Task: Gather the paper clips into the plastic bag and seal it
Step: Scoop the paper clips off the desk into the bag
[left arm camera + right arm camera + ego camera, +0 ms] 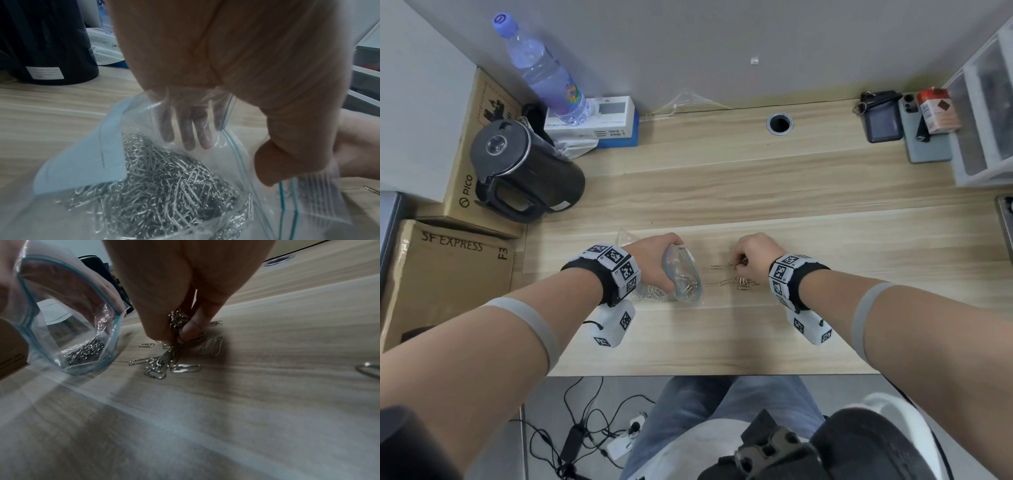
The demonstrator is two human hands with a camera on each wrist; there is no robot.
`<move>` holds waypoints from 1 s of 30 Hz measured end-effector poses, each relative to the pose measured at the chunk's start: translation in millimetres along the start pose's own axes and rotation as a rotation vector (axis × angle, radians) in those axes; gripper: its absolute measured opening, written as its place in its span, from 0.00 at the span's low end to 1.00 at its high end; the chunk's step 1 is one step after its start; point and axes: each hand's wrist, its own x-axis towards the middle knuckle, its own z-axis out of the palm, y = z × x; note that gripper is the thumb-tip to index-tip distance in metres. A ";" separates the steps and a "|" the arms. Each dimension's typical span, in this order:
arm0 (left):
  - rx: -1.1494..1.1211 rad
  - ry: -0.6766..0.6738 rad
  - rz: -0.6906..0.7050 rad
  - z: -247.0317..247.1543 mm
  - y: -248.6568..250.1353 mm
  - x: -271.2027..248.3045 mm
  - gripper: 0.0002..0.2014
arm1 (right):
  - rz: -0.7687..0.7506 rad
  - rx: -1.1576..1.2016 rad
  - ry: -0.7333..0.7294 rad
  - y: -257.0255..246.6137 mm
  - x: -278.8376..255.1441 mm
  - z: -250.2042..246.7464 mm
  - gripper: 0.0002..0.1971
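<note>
A clear zip bag (681,274) with a blue seal strip lies on the wooden desk (722,335), its mouth held wide by my left hand (654,263). Fingers sit inside the bag (205,186) and the thumb presses its rim. Many silver paper clips (164,186) fill the bottom. My right hand (751,253) pinches a bunch of clips (176,321) just above the desk, right of the bag mouth (68,313). Several loose clips (185,368) lie under and around that hand (176,331); loose clips (743,282) also show in the head view.
A black kettle (524,171), a water bottle (541,68) and cardboard boxes (445,274) stand at the left. A phone (924,137), a pouch and clear drawers (986,113) sit at the back right. A cable hole (779,123) lies at the back.
</note>
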 end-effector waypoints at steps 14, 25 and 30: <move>-0.009 0.026 0.047 -3.6 10.8 0.3 0.43 | 0.021 0.406 -0.051 -56.7 11.6 -28.4 0.05; -0.081 0.039 0.068 -1.3 3.3 -3.8 0.40 | 0.155 1.022 -0.336 -71.6 10.3 -24.9 0.17; -0.059 0.045 0.037 -0.9 5.6 -7.7 0.47 | 0.256 0.747 -0.033 -49.6 12.2 -30.5 0.09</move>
